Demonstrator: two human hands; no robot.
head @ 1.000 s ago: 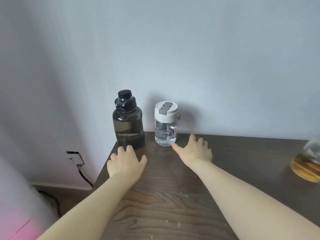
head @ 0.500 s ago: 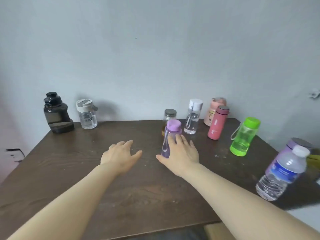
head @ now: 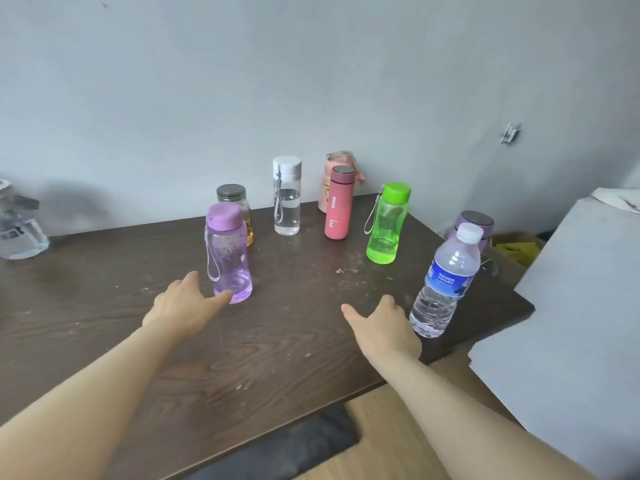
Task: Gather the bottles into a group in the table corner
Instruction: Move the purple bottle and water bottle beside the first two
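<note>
Several bottles stand on the dark wooden table [head: 277, 358]. My left hand [head: 183, 306] is open, its fingertips just at the base of the purple bottle [head: 228, 254]. My right hand [head: 381, 327] is open beside the clear water bottle with a blue label [head: 445, 285], not gripping it. Behind stand an amber jar [head: 235, 202], a clear bottle with a white cap [head: 286, 199], a red flask [head: 338, 202], a pink bottle [head: 329, 174] and a green bottle [head: 388, 225]. A clear bottle [head: 17, 226] sits at the far left edge.
A lilac bottle with a dark lid [head: 474, 223] stands past the table's right edge. A large grey box [head: 571, 323] is close on the right. The wall [head: 311, 81] runs behind the table. Wooden floor [head: 381, 427] shows below the table's front edge.
The view has swung right, away from the left corner with the black and clear bottles. My right hand moved from the purple bottle toward the water bottle; my left hand now reaches the purple bottle.
</note>
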